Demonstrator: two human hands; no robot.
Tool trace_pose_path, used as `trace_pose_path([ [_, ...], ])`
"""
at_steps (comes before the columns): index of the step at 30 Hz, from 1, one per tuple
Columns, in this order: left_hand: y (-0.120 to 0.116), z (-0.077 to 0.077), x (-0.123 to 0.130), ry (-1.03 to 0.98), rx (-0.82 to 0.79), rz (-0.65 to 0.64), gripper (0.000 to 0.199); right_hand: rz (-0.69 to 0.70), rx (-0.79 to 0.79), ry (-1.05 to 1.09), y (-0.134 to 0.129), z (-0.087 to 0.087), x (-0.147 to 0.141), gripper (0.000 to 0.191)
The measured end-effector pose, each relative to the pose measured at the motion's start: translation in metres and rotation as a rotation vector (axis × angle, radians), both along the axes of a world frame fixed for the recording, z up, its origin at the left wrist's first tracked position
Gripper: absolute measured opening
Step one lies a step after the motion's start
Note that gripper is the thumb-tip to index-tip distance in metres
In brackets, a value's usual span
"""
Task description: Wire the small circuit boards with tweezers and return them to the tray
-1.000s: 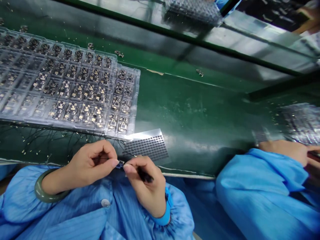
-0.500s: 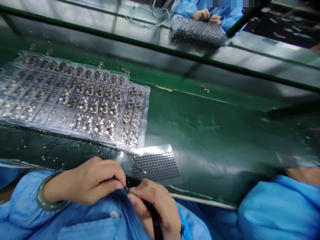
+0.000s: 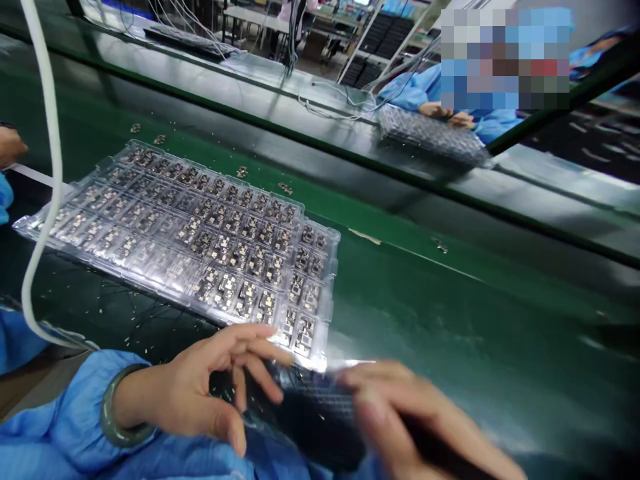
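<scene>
My left hand (image 3: 200, 387), with a green bangle at the wrist, has its fingers spread and holds nothing, just in front of the clear tray's near edge. My right hand (image 3: 405, 413) is blurred by motion at the lower right, its fingers closed round a dark strip-like tool (image 3: 440, 453). Between the hands a sheet with rows of small dark labels (image 3: 325, 400) lies partly hidden. The clear plastic tray (image 3: 330, 293) holds many small circuit boards in its compartments; some compartments at the near middle have no boards in them.
A white cable (image 3: 50, 133) hangs at the left. Loose small boards (image 3: 242, 172) lie behind the tray. Thin wires and tiny bits are scattered before it. Another person's hand (image 3: 11, 145) shows at the far left; a person works beyond the rail at a stack of trays (image 3: 433, 137).
My hands have moved apart from their pinch together, and my left fingers have opened. My right hand has moved right. The view has shifted, showing more of the room beyond.
</scene>
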State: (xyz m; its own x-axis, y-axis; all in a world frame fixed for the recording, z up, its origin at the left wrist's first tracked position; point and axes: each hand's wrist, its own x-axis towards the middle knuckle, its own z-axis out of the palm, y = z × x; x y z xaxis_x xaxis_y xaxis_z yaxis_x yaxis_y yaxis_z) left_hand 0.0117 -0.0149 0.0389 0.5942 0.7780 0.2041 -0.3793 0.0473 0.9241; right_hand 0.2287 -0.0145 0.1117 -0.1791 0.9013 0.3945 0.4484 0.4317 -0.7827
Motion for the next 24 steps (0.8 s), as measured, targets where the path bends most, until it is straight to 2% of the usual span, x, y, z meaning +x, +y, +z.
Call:
trace_pose_path([
  [1, 0.0, -0.001, -0.001, 0.035, -0.035, 0.02, 0.08, -0.099, 0.074, -0.068, 0.016, 0.008, -0.004, 0.013],
  [3, 0.0, 0.001, -0.003, 0.14, -0.108, 0.042, 0.082, -0.193, 0.326, -0.202, 0.047, 0.015, -0.022, 0.024],
  [5, 0.0, 0.004, -0.005, 0.202, -0.193, 0.014, 0.07, -0.079, 0.545, -0.358, 0.07, 0.013, -0.05, 0.023],
  [7, 0.0, 0.007, -0.007, 0.229, -0.231, -0.057, 0.052, 0.128, 0.629, -0.598, 0.083, 0.004, -0.083, 0.021],
  [9, 0.001, 0.007, -0.009, 0.306, -0.204, -0.097, 0.035, 0.275, 0.622, -0.762, 0.086, -0.009, -0.112, 0.022],
  [12, 0.002, 0.006, -0.012, 0.467, -0.171, -0.096, 0.028, 0.402, 0.581, -0.845, 0.082, -0.028, -0.138, 0.029],
  [15, 0.002, 0.004, -0.014, 0.6, -0.172, -0.147, 0.026, 0.373, 0.531, -0.865, 0.079, -0.04, -0.146, 0.042],
  [19, 0.002, 0.0, -0.016, 0.69, -0.112, -0.15, 0.03, 0.332, 0.492, -0.844, 0.077, -0.04, -0.142, 0.055],
  [21, 0.002, -0.003, -0.016, 0.686, -0.11, -0.16, 0.031, 0.306, 0.45, -0.86, 0.078, -0.036, -0.139, 0.054],
  [24, 0.002, -0.007, -0.013, 0.681, -0.133, -0.14, 0.029, 0.3, 0.391, -0.871, 0.083, -0.036, -0.136, 0.04],
])
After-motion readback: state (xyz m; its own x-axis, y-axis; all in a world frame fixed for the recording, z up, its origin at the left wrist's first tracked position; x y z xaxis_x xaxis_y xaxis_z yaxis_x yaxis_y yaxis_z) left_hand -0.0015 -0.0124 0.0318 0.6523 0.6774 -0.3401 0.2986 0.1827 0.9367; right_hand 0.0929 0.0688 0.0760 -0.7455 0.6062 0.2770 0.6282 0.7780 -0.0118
